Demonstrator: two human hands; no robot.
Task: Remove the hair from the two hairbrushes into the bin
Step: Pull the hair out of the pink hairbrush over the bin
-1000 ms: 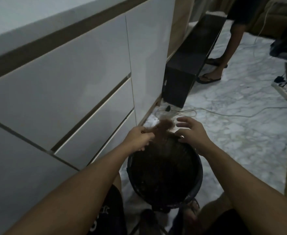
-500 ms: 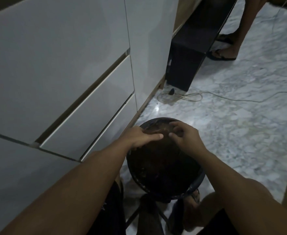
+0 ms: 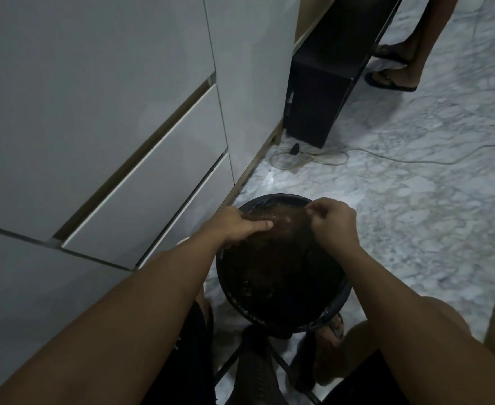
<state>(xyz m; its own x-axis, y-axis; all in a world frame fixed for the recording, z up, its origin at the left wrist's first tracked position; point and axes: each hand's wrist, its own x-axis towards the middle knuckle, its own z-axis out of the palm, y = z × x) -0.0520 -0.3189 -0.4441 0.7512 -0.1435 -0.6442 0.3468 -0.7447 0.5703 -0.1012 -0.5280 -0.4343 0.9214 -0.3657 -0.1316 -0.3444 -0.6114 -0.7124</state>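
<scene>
A round black bin stands on the marble floor between my knees. Over its far rim I hold a hairbrush, its brownish pad matted with hair and dotted with bristle tips. My left hand grips the brush from the left, with the index finger laid across its top. At the brush's right edge, my right hand has its fingertips pinched on the hair. The brush handle is hidden under my left hand. Only one brush is in view.
White drawer fronts run along the left, close to the bin. A black box stands on the floor beyond, with a coiled cable beside it. Another person's sandalled feet are at the top right. Dark stool legs show below.
Both hands dropped from above the bin's far edge down to its rim. My right hand went from open fingers to a pinch on the hair. The view tilted downward.
</scene>
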